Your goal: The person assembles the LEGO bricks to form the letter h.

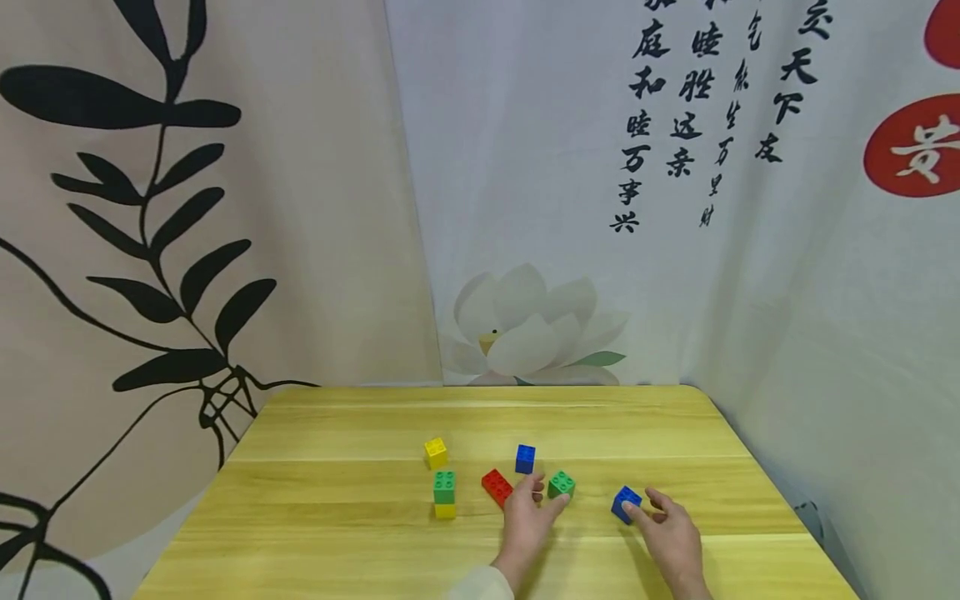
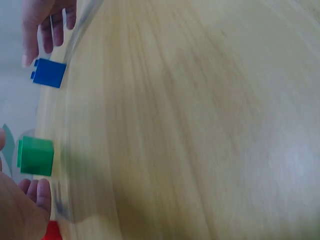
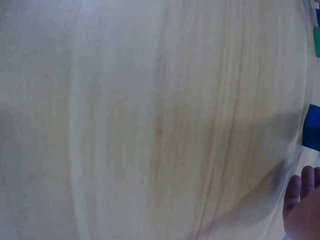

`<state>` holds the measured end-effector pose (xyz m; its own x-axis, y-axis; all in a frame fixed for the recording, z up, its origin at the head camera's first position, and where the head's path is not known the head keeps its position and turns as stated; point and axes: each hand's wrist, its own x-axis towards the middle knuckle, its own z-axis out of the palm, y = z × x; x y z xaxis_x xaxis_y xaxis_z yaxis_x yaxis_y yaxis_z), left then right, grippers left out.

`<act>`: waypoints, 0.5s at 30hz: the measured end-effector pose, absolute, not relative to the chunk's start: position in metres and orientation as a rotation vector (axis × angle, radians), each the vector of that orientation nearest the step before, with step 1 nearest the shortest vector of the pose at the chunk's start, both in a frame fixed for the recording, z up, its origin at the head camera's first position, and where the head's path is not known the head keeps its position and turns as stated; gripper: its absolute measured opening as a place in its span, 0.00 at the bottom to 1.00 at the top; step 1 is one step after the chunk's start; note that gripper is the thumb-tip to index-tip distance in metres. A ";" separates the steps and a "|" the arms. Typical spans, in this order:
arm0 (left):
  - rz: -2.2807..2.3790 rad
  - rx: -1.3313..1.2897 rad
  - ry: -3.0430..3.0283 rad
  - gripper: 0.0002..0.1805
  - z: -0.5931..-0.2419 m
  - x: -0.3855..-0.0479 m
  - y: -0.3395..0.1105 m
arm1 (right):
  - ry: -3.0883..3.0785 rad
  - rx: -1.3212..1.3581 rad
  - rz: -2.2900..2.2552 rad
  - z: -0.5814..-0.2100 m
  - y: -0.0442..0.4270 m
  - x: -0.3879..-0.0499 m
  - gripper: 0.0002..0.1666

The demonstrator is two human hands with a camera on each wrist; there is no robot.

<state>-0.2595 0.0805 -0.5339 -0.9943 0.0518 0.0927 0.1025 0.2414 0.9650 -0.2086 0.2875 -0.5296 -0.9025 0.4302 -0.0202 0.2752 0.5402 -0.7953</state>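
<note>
Calligraphy: black Chinese columns on the cloth; I can make out 庭和睦万事兴, 睦胜远亲 and 天下友, their tops cut off.
Red ovals: two at the far right, the lower bearing a white 贵.
Prints: dark leafy plant on the left, pale lotus behind the desk.
Stack: green block on a yellow block, left of the hands, a loose yellow brick just beyond.
Red brick: lying slantwise, one end partly behind the left hand's fingers.
Far blue brick: just beyond those fingertips.
Left hand: reaching forward from a pale sleeve, thumb and fingers apart, either side of the green brick; contact I cannot tell.
Right hand: fingers apart, thumb at the near blue brick, which sits tilted to its left; whether they touch, I cannot tell.
</note>
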 end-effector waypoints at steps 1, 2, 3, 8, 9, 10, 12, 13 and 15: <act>-1.899 -0.140 -2.439 0.32 -0.535 -0.259 0.083 | -2.592 -0.598 1.296 -0.530 0.287 -0.208 0.43; -1.889 -0.130 -2.438 0.32 -0.536 -0.259 0.085 | -2.586 -0.594 1.301 -0.531 0.287 -0.208 0.42; -1.883 -0.113 -2.440 0.31 -0.537 -0.259 0.087 | -2.580 -0.588 1.305 -0.532 0.287 -0.208 0.42; -1.831 -0.044 -2.441 0.32 -0.543 -0.262 0.096 | -2.550 -0.569 1.319 -0.534 0.285 -0.209 0.39; -1.830 -0.034 -2.438 0.32 -0.544 -0.263 0.097 | -2.547 -0.569 1.320 -0.534 0.285 -0.209 0.39; -1.823 -0.028 -2.437 0.33 -0.545 -0.264 0.097 | -2.544 -0.570 1.323 -0.535 0.284 -0.210 0.38; -1.816 -0.024 -2.435 0.33 -0.547 -0.266 0.098 | -2.539 -0.573 1.324 -0.536 0.283 -0.211 0.38; -1.817 -0.024 -2.434 0.33 -0.547 -0.267 0.099 | -2.539 -0.573 1.320 -0.536 0.283 -0.211 0.37; -1.804 -0.024 -2.440 0.33 -0.549 -0.269 0.100 | -2.540 -0.573 1.308 -0.537 0.282 -0.212 0.37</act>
<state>-0.2692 0.1001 -0.5485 -0.9941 -0.0507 0.0957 0.0766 0.2951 0.9524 -0.2123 0.2825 -0.5372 -0.8978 0.4399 0.0226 0.2370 0.5257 -0.8170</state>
